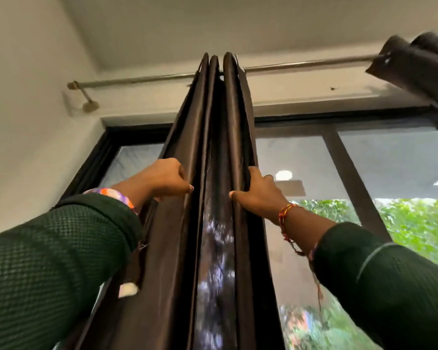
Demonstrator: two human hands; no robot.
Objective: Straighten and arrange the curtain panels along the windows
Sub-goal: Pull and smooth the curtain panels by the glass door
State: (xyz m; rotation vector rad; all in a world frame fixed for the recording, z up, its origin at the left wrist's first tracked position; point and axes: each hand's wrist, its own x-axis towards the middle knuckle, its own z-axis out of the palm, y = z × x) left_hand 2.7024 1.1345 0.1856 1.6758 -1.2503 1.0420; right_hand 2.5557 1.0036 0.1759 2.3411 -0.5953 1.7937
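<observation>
1. Looking up, I am facing a window (301,157) with a dark frame, green leaves showing through the lower right glass.
2. I am seeing a dark brown curtain (177,223) hanging in tight folds from the rod (301,63), bunched in front of the window's left half.
3. I am seeing a second curtain (420,64) gathered at the rod's far right, well apart from the first.
4. I am wearing green sleeves (48,261) on both arms.
5. I am gripping the left folds with my left hand (167,179), fingers curled round them.
6. I am clutching the right folds with my right hand (258,193), thumb in front, fingers behind.
</observation>
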